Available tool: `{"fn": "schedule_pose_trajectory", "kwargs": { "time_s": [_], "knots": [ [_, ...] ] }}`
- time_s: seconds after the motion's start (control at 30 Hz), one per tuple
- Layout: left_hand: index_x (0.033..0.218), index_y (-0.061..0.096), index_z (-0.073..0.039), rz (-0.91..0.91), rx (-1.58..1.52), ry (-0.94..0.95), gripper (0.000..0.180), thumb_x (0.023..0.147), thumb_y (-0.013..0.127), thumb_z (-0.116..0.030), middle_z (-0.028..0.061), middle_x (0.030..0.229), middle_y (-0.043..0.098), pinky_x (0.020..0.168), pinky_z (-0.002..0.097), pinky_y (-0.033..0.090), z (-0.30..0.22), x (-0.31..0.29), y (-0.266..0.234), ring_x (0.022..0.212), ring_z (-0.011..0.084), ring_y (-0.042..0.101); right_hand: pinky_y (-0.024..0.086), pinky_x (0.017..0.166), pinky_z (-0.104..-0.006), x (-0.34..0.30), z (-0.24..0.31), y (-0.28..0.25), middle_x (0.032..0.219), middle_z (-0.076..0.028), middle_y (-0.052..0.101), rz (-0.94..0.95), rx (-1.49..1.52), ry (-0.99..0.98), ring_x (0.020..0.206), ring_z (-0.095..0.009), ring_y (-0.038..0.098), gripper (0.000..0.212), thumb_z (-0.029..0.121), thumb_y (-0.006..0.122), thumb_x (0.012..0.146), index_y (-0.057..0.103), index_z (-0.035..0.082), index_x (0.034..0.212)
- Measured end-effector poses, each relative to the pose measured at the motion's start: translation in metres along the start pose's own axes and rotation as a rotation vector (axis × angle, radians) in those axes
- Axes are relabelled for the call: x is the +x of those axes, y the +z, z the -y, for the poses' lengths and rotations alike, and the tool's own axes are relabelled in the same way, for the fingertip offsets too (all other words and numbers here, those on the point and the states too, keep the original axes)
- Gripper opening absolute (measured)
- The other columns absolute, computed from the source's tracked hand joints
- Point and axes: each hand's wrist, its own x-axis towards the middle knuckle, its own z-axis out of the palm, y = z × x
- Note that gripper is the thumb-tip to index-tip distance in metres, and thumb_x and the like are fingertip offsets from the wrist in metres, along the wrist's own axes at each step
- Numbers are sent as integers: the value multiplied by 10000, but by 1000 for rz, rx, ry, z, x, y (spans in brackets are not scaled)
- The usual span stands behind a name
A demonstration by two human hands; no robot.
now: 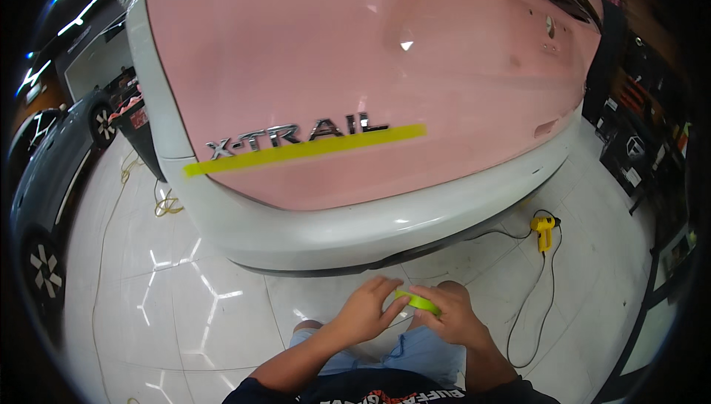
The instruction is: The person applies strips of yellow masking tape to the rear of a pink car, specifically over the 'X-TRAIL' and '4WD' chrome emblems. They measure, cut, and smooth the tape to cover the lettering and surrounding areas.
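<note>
One yellow-green tape roll (422, 303): you grip it in your right hand (453, 315) — long axis sloping down rightward, left end at your curved left hand (364, 314), whose hold cannot be told.

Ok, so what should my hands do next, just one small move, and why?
I'd probably have your left hand peel a short length from the yellow-green tape roll. Your right hand holds that roll, the left is right beside it, and a matching strip runs just under the chrome lettering, so another piece seems plausible.
</note>
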Motion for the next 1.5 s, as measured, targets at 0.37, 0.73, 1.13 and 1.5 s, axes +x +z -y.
{"fn": "schedule_pose_trajectory", "kwargs": {
  "time_s": [0.37, 0.73, 1.13, 1.5],
  "knots": [
    [1039, 704, -10, -1, -329, -401, 156, 956, 693, -142, 105, 855, 697, 688, 304, 518, 26, -71, -39, 747, 179, 658, 526, 775, -414, 13, 8, 70, 964, -176, 681, 133, 68, -41, 864, -347, 648, 486, 198, 745, 866, 605, 68, 1314],
    [894, 693, -19, -332, 124, -92, 39, 898, 703, -56, 127, 801, 660, 652, 335, 507, -26, -65, -168, 723, 268, 659, 483, 833, -393, 56, 40, -14, 822, -113, 653, 67, -261, -302, 923, -273, 578, 287, 235, 844, 750, 739, 15, 901],
    [918, 651, -12, -698, -18, -61, 144, 988, 653, -139, -13, 800, 586, 652, 212, 400, -4, -32, -245, 719, 63, 496, 422, 781, -414, 99, 97, -140, 695, -137, 596, -309, -655, -340, 705, -305, 529, 250, 237, 744, 808, 686, -6, 799],
    [1023, 664, 31, -911, 117, -15, 181, 1003, 656, -149, -6, 832, 631, 684, 207, 436, 53, 6, -256, 750, 61, 533, 467, 631, -453, 163, 115, -120, 588, -175, 595, -487, -953, -34, 598, -342, 589, 418, 385, 678, 879, 725, -12, 759]
  ]
}}
